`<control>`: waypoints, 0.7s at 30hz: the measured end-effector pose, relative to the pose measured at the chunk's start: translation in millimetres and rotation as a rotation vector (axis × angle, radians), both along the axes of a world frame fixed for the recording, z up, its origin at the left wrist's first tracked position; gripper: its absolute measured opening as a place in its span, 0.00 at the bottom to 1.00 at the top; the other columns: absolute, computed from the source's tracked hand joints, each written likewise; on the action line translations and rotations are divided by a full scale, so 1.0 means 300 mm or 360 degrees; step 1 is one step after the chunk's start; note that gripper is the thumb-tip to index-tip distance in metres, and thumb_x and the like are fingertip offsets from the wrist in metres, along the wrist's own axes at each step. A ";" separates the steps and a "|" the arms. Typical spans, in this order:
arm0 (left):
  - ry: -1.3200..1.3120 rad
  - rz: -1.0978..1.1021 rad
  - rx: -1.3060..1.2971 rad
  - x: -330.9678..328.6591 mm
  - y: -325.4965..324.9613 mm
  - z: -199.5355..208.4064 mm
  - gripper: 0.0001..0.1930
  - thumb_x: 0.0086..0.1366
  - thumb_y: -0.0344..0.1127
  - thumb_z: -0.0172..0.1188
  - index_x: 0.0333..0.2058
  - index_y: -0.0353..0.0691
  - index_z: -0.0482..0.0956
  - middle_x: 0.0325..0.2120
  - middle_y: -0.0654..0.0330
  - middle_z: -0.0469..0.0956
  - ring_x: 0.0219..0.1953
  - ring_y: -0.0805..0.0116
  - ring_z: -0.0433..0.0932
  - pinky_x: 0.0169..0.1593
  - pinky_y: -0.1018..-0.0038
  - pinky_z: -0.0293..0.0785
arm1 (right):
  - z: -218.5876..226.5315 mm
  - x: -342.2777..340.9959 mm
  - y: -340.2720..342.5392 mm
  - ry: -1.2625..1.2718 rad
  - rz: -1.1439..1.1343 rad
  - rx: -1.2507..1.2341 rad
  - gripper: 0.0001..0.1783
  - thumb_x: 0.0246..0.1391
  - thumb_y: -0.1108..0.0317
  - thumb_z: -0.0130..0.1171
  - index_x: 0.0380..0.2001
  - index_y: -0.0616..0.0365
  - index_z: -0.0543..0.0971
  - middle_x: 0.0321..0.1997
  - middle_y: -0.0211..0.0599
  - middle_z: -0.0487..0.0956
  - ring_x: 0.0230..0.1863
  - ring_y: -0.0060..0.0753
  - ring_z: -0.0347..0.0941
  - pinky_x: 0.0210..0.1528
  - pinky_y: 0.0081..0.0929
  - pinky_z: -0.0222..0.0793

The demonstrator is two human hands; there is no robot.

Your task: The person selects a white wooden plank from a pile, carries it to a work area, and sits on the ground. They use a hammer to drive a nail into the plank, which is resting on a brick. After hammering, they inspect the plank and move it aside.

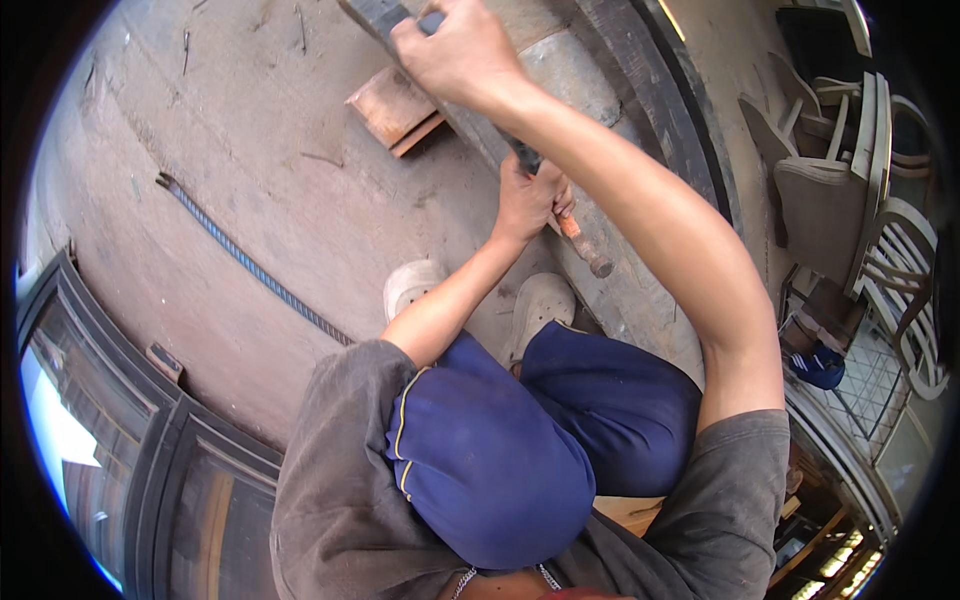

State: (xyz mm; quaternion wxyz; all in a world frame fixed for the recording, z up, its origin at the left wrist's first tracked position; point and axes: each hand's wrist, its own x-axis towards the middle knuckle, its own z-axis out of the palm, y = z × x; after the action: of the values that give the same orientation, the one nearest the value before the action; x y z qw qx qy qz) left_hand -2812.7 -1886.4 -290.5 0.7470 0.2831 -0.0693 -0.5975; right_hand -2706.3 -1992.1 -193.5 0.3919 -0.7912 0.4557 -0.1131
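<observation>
My left hand [530, 203] is closed around a short orange-handled tool [570, 228]. Its blunt, rusty metal end sticks out toward my knees, over the grey slab edge. A dark piece [525, 156] shows just above the same fist; whether it belongs to that tool, I cannot tell. Farther out, my right hand [458, 48] is closed at the far end of a long dark beam [378, 18]. A dark rounded end [431, 22] pokes out by its fingers, but most of what it grips is hidden. My right forearm crosses above the beam and covers part of it.
A reddish block [393, 106] lies left of the beam. On the dusty floor rests a ribbed steel bar [252, 262] with a forked end. Dark-framed glass panels [180, 410] stand at lower left. Wooden chairs [825, 190] are piled at right. My feet wear beige clogs [412, 283].
</observation>
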 end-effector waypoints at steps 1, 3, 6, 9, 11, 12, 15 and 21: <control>-0.0131 0.0011 0.0070 0.019 -0.003 -0.006 0.14 0.71 0.43 0.55 0.33 0.38 0.66 0.12 0.66 0.62 0.13 0.75 0.64 0.18 0.75 0.66 | -0.042 0.039 -0.011 0.0055 0.0005 -0.0027 0.19 0.51 0.58 0.57 0.33 0.68 0.81 0.28 0.54 0.82 0.34 0.50 0.82 0.42 0.39 0.77; -0.0144 0.0036 0.0063 0.035 -0.022 -0.016 0.15 0.70 0.44 0.56 0.33 0.39 0.66 0.12 0.66 0.62 0.13 0.75 0.65 0.18 0.75 0.66 | -0.062 0.049 -0.018 0.0102 -0.0005 0.0005 0.20 0.52 0.57 0.57 0.34 0.68 0.80 0.30 0.56 0.82 0.35 0.49 0.82 0.42 0.39 0.77; -0.0160 0.0042 0.0061 0.011 -0.008 -0.003 0.15 0.70 0.42 0.55 0.33 0.37 0.65 0.13 0.65 0.63 0.14 0.75 0.66 0.19 0.75 0.68 | -0.042 0.025 -0.012 0.0027 -0.0024 0.0098 0.21 0.52 0.57 0.57 0.34 0.68 0.80 0.32 0.56 0.82 0.34 0.47 0.82 0.41 0.38 0.77; -0.0203 0.0006 0.0033 -0.018 0.017 0.035 0.11 0.67 0.35 0.59 0.35 0.35 0.67 0.14 0.66 0.67 0.16 0.77 0.67 0.22 0.75 0.69 | 0.110 -0.078 0.029 -0.0198 0.0179 0.0012 0.20 0.52 0.56 0.57 0.33 0.66 0.79 0.28 0.49 0.80 0.30 0.39 0.80 0.35 0.34 0.76; -0.0617 -0.0083 -0.0038 -0.052 0.031 0.021 0.11 0.64 0.32 0.62 0.36 0.34 0.69 0.15 0.67 0.68 0.18 0.80 0.67 0.23 0.76 0.68 | 0.199 -0.201 0.067 -0.0456 0.0236 -0.0042 0.19 0.53 0.56 0.57 0.30 0.65 0.78 0.22 0.38 0.77 0.25 0.30 0.75 0.28 0.28 0.72; -0.0824 -0.0131 -0.0077 -0.061 0.031 0.024 0.12 0.63 0.31 0.63 0.37 0.33 0.69 0.15 0.68 0.69 0.19 0.81 0.68 0.24 0.76 0.67 | 0.238 -0.269 0.072 -0.0576 0.0199 0.0015 0.18 0.54 0.57 0.57 0.29 0.65 0.77 0.19 0.33 0.74 0.23 0.25 0.73 0.24 0.25 0.70; -0.1130 -0.0204 -0.0180 -0.043 0.002 0.113 0.13 0.60 0.30 0.66 0.38 0.31 0.71 0.16 0.70 0.70 0.22 0.83 0.68 0.26 0.77 0.66 | 0.291 -0.382 0.065 -0.0870 -0.0060 0.0247 0.14 0.56 0.60 0.57 0.28 0.63 0.77 0.16 0.27 0.71 0.19 0.17 0.69 0.18 0.19 0.63; -0.0504 -0.0418 0.0072 0.004 -0.018 0.076 0.13 0.65 0.33 0.62 0.28 0.39 0.65 0.13 0.69 0.67 0.13 0.83 0.66 0.15 0.79 0.62 | 0.169 -0.211 -0.010 -0.0625 -0.0138 -0.0093 0.14 0.56 0.62 0.57 0.26 0.64 0.76 0.16 0.31 0.73 0.19 0.20 0.69 0.22 0.25 0.65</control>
State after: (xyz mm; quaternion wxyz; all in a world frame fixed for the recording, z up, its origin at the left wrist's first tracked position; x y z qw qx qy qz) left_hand -2811.4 -1891.8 -267.7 0.6359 0.3788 -0.2088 -0.6392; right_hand -2769.7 -1995.0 -142.9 0.4447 -0.7447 0.4007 -0.2952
